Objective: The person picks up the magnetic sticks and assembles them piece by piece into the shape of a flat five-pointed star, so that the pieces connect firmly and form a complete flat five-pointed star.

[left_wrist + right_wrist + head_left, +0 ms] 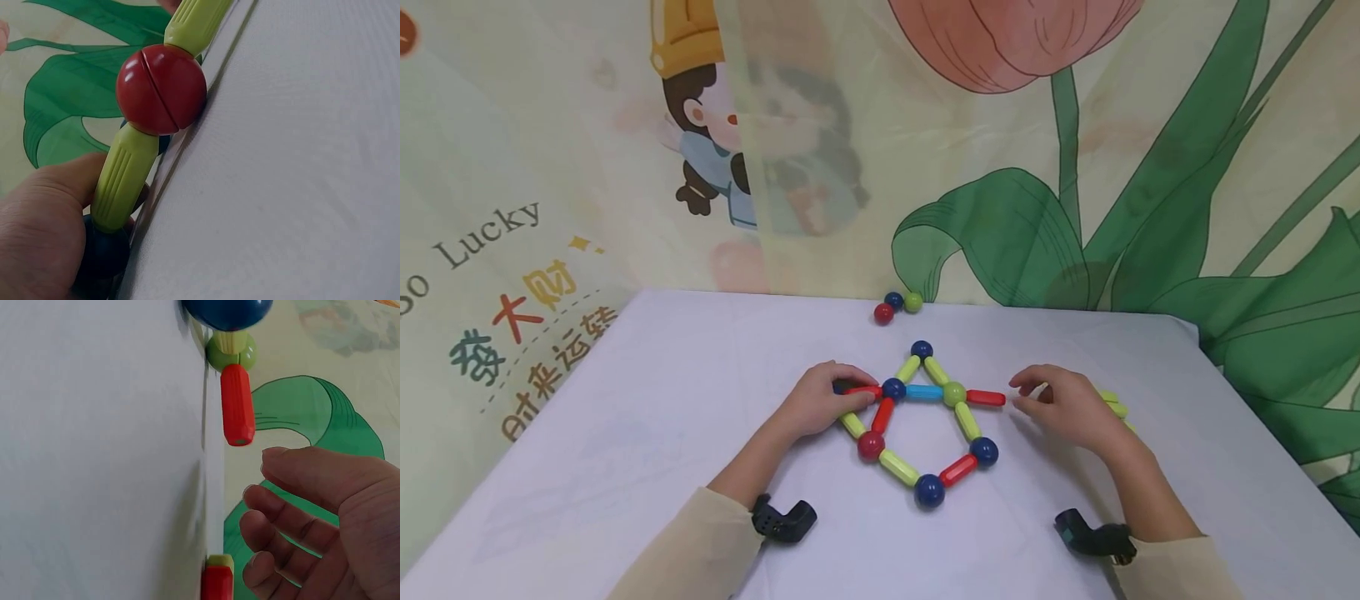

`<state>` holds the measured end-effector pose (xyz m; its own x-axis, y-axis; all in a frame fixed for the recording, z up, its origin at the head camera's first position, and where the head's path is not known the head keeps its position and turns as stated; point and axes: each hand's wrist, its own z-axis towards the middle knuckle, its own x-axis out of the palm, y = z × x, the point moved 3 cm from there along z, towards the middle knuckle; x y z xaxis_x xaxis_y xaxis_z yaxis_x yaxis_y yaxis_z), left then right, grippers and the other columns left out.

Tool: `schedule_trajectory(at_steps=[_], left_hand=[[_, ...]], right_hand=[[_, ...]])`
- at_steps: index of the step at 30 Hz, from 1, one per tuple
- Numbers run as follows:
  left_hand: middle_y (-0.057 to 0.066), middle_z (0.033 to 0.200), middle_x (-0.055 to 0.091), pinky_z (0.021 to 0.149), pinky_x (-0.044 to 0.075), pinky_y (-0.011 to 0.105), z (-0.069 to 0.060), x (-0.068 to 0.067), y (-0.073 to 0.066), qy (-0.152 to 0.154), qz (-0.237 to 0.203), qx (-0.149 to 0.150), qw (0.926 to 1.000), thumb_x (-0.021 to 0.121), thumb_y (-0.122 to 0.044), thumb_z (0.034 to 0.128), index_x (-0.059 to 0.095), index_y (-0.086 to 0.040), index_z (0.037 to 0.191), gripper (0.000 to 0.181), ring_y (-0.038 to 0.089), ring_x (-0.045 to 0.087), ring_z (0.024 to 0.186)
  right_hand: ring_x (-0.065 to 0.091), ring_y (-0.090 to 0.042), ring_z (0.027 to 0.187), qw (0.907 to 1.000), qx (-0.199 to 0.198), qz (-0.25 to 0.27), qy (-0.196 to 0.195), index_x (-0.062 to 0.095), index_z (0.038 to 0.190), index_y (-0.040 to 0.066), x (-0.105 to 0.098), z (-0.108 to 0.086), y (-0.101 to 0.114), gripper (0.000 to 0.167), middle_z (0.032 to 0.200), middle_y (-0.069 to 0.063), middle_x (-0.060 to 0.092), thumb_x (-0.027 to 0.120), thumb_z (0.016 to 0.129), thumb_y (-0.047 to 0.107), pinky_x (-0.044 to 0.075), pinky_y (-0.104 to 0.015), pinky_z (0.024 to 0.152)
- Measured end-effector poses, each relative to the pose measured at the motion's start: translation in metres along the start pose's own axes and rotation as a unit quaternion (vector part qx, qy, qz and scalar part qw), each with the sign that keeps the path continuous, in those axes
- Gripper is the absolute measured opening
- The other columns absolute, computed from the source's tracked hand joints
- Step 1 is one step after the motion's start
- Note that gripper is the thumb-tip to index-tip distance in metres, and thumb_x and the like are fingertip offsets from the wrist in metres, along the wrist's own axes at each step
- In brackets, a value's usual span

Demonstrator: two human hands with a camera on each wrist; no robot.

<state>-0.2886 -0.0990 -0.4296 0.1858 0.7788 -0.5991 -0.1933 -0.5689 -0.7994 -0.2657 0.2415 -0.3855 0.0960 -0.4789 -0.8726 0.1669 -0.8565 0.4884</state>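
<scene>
A flat frame of magnetic rods and balls lies on the table, with a blue rod (924, 392) between a dark blue ball (893, 389) and a green ball (954, 394). At its left side my left hand (822, 398) holds another dark blue ball (103, 251), mostly covered by the fingers, where a red rod and a yellow-green rod (125, 178) meet. That yellow-green rod runs to a red ball (161, 89). My right hand (1063, 406) hovers right of a red rod (237, 405) sticking out from the green ball. Its fingers are loosely bent, apart from that rod, holding nothing.
Behind the frame, a loose red ball (883, 313), a blue ball (893, 300) and a green ball (913, 302) sit near the white table's (730, 333) back edge. Yellow-green rods (1114, 403) lie behind the right hand, with a red rod (217, 582) nearby.
</scene>
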Motion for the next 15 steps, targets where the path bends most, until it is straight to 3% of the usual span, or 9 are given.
schedule_trajectory(at_steps=[8,15], left_hand=[[0.002,0.121,0.071,0.109,0.047,0.052,0.000,0.000,-0.002,-0.007,0.012,-0.009,0.9999,0.078,-0.026,0.0917,0.079,-0.022,0.115,0.023,0.027,0.059,0.123],[0.003,0.124,0.071,0.110,0.047,0.052,0.000,0.000,-0.001,-0.002,0.009,-0.011,0.9999,0.078,-0.027,0.0916,0.078,-0.022,0.116,0.025,0.027,0.058,0.125]], right_hand=[[0.063,-0.027,0.094,0.9999,0.009,0.008,-0.007,0.070,0.121,0.005,-0.014,-0.013,-0.015,0.030,0.111,-0.014,0.069,0.074,0.094,0.018,0.059,-0.036,0.074],[0.062,-0.030,0.096,0.9995,0.023,0.002,-0.023,0.071,0.119,0.006,-0.023,-0.025,-0.030,0.027,0.112,-0.015,0.069,0.073,0.095,0.018,0.055,-0.032,0.071]])
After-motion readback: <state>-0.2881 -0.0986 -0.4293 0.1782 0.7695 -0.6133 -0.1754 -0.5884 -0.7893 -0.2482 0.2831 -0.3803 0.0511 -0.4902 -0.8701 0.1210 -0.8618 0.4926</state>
